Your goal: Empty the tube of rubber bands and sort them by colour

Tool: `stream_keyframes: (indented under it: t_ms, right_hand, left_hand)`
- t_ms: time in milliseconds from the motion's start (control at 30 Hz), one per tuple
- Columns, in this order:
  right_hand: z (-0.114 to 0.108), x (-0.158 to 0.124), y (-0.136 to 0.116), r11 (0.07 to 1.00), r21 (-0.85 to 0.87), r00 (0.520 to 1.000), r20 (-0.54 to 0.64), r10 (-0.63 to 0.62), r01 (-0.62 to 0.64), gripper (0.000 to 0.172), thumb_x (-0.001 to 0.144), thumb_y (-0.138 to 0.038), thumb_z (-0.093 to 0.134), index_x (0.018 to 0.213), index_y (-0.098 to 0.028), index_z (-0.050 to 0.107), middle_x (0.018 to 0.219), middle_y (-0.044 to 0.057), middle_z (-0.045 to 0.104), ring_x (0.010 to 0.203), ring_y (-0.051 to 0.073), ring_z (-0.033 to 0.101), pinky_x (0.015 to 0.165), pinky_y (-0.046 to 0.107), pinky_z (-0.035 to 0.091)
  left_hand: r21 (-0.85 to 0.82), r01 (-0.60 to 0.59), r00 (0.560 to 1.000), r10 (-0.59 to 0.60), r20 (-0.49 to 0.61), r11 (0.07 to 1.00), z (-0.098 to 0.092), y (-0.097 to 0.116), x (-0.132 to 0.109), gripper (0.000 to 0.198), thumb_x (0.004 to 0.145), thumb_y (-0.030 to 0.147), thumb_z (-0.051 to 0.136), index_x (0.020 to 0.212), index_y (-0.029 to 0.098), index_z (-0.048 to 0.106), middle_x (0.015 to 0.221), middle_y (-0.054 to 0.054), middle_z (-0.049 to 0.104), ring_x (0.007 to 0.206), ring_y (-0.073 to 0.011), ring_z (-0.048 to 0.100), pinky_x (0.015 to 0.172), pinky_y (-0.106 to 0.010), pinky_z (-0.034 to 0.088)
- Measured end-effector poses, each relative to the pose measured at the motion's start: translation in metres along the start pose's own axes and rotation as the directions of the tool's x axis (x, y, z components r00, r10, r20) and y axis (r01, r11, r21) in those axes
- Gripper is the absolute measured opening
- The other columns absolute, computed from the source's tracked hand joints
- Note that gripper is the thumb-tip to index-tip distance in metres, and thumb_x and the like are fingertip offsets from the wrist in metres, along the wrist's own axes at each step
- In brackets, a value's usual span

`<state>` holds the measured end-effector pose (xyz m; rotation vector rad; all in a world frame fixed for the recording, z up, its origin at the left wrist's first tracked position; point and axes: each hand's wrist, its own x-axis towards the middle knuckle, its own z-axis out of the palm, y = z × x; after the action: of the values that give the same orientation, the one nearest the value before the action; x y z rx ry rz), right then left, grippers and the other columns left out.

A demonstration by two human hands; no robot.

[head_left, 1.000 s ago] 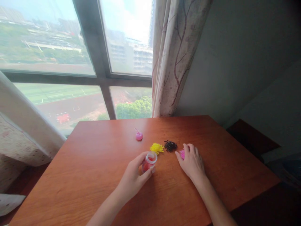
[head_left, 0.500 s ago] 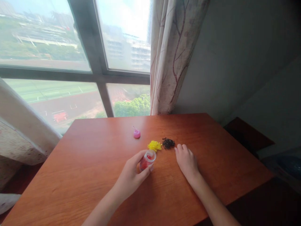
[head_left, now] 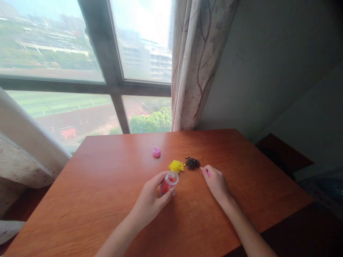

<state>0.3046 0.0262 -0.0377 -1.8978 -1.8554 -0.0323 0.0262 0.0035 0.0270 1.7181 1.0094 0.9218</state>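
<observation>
My left hand is wrapped round a small clear jar, its mouth uncovered, with red pieces that look like rubber bands inside. To the right, my right hand is closed, with thumb and fingers together and a bit of pink, seemingly rubber bands, showing between them. A pile of black rubber bands lies just left of the right fingertips. Beside it, behind the jar, sits a pile of yellow rubber bands.
A pink cherry-shaped lid with a stem rests farther back on the wooden table. Behind the table's far edge are a window and a patterned curtain. The wall is at the right.
My right fingers have curled in, and pink now shows between them. My left hand still holds the jar in nearly the same place.
</observation>
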Motion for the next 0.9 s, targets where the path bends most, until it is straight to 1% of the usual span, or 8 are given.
stream_keyframes:
  t_ms: [100,200,300,433,533,700,833,900]
  right_hand:
    - [-0.006,0.005,0.010,0.991,0.107,0.996,-0.017,0.088,-0.086,0.052,0.100,-0.053,0.028,0.073,-0.019,0.056,0.058,0.000,0.058,0.052,0.014,0.055,0.052,0.022,0.037]
    - [-0.011,0.007,0.016,0.975,0.171,0.990,0.005,0.141,-0.139,0.055,0.099,-0.056,0.026,0.072,-0.019,0.056,0.053,-0.001,0.054,0.047,0.014,0.051,0.047,0.023,0.036]
    - [-0.014,0.008,0.015,0.974,0.186,0.990,0.068,0.121,-0.132,0.046,0.096,-0.053,0.038,0.069,-0.020,0.057,0.055,-0.001,0.056,0.050,0.014,0.053,0.050,0.023,0.037]
    - [-0.015,0.007,0.008,0.981,0.177,0.981,0.187,0.042,-0.076,0.026,0.091,-0.039,0.050,0.075,-0.021,0.061,0.068,0.002,0.066,0.063,0.017,0.060,0.060,0.025,0.039]
    - [-0.013,0.008,0.002,0.988,0.143,0.966,0.260,0.015,-0.054,0.015,0.087,-0.029,0.053,0.079,-0.020,0.063,0.072,0.005,0.068,0.066,0.020,0.062,0.061,0.027,0.038]
    - [-0.021,0.014,-0.001,0.991,0.125,0.944,0.331,0.007,-0.051,0.017,0.086,-0.022,0.051,0.072,-0.020,0.061,0.068,0.005,0.068,0.064,0.019,0.063,0.060,0.026,0.036]
    - [-0.040,0.010,0.010,0.985,0.135,0.929,0.367,0.049,-0.105,0.023,0.090,-0.028,0.045,0.071,-0.022,0.058,0.055,0.000,0.062,0.052,0.017,0.059,0.055,0.025,0.036]
    - [-0.048,0.002,0.018,0.982,0.143,0.918,0.393,0.061,-0.126,0.024,0.089,-0.028,0.046,0.069,-0.022,0.057,0.055,0.000,0.063,0.054,0.018,0.061,0.056,0.025,0.038]
  left_hand:
    - [0.007,0.007,1.000,-0.007,-0.004,1.000,0.000,0.000,0.000,0.032,0.088,0.028,0.061,0.118,0.018,0.061,0.110,-0.007,0.069,0.097,-0.0203,0.064,0.091,-0.031,0.048]
    - [0.004,0.005,1.000,-0.004,-0.010,1.000,0.000,-0.001,-0.001,0.032,0.087,0.028,0.062,0.118,0.018,0.062,0.110,-0.007,0.070,0.098,-0.0207,0.064,0.091,-0.031,0.048]
    - [0.009,0.003,1.000,-0.003,-0.010,1.000,0.000,-0.001,-0.001,0.030,0.087,0.027,0.062,0.115,0.018,0.063,0.107,-0.006,0.070,0.096,-0.0200,0.064,0.089,-0.030,0.049]
    - [0.026,0.003,1.000,-0.003,-0.011,1.000,0.000,0.000,-0.001,0.029,0.085,0.025,0.062,0.114,0.017,0.063,0.105,-0.006,0.071,0.093,-0.0196,0.064,0.087,-0.029,0.049]
    - [0.027,-0.003,1.000,0.003,-0.005,1.000,0.000,0.002,0.000,0.029,0.086,0.025,0.061,0.115,0.018,0.063,0.106,-0.005,0.070,0.095,-0.0192,0.064,0.088,-0.028,0.048]
    - [0.046,0.005,1.000,-0.005,0.002,0.999,-0.001,0.005,0.000,0.029,0.086,0.026,0.061,0.114,0.017,0.063,0.106,-0.006,0.070,0.094,-0.0194,0.063,0.088,-0.028,0.048]
    - [0.050,0.006,1.000,-0.007,0.004,0.999,-0.002,0.005,0.000,0.027,0.086,0.025,0.061,0.112,0.018,0.064,0.104,-0.005,0.070,0.093,-0.0193,0.063,0.086,-0.028,0.048]
    - [0.046,0.001,1.000,-0.002,0.003,0.999,-0.001,0.005,0.001,0.028,0.086,0.024,0.061,0.112,0.018,0.064,0.103,-0.005,0.070,0.092,-0.0189,0.063,0.086,-0.028,0.048]
